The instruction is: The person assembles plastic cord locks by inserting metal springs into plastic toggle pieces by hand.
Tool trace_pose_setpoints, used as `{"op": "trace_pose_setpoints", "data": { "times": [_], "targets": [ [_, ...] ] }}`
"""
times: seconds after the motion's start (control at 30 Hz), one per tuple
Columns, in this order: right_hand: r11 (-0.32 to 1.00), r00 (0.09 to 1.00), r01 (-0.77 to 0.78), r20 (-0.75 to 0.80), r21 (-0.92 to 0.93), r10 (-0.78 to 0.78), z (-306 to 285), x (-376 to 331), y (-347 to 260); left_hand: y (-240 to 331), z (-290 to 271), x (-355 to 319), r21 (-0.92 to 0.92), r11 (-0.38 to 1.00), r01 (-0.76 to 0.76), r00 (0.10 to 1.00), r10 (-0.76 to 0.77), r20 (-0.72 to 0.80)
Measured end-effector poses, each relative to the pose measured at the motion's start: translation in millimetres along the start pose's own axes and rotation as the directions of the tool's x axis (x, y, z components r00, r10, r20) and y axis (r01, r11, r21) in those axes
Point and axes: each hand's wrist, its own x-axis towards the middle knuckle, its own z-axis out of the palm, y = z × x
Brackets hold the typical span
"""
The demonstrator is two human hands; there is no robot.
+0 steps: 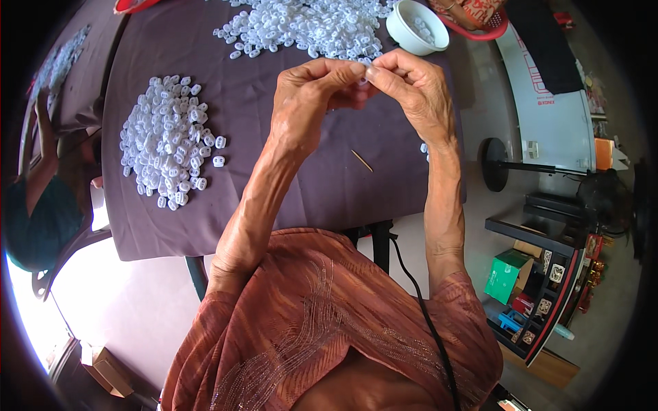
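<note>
My left hand (312, 89) and my right hand (415, 89) meet over the far part of the cloth-covered table (301, 205). Thumbs and fingers of both are pinched together, tip to tip, on a small white plastic piece (367, 62) that the fingertips mostly cover. Just beyond them spreads a large heap of similar white pieces (301, 27), which look to have small holes. A second heap (164, 140) lies to the left of my left forearm. Between my forearms a thin wooden stick (362, 160), like a toothpick, rests on the cloth.
Beyond my right hand stands a white bowl (419, 46) with a few pieces inside, beside a red basket (497, 27). A person in dark green (48, 226) sits at the left. On the right are a pedestal fan (606, 198) and a shelf holding a green box (506, 277).
</note>
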Motion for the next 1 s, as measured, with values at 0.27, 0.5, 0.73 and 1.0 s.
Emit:
{"op": "trace_pose_setpoints", "data": {
  "times": [0.27, 0.5, 0.73, 1.0],
  "targets": [
    [0.693, 0.849, 0.332, -0.118, -0.640, -0.516, 20, -3, 17, -10, 3, 6, -0.210, 0.974, 0.083, 0.994, -0.095, -0.047],
    [0.702, 0.832, 0.367, -0.123, -0.610, -0.541, 17, -7, 22, -12, -1, 8, -0.219, 0.962, 0.163, 0.986, -0.168, -0.002],
    [0.672, 0.854, 0.344, -0.080, -0.655, -0.515, 16, -12, 25, -17, -6, 10, -0.142, 0.969, 0.201, 0.979, -0.196, 0.048],
    [0.702, 0.865, 0.335, -0.092, -0.629, -0.494, 17, -9, 32, -24, -5, 11, -0.209, 0.961, 0.182, 0.983, -0.179, 0.031]
  ]
}}
